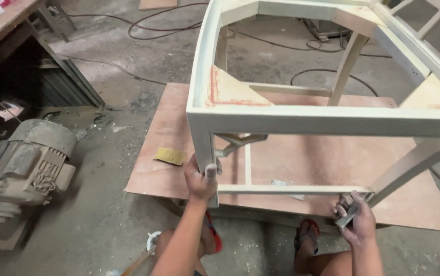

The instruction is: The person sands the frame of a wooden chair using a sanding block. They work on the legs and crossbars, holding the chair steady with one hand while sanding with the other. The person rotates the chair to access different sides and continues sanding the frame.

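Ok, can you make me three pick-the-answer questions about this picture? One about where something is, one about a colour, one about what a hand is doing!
1. Where does the sandpaper piece lie?
A on the plywood board
B on the motor
C on the chair frame

2. What colour are the sandals?
A blue
B red
C green

3. What is the left hand doing?
A hanging free
B gripping the frame leg
C holding sandpaper

Answers: 1 A, it rests on the plywood board left of the chair frame. 2 B, red straps show. 3 B, fingers wrap the frame leg.
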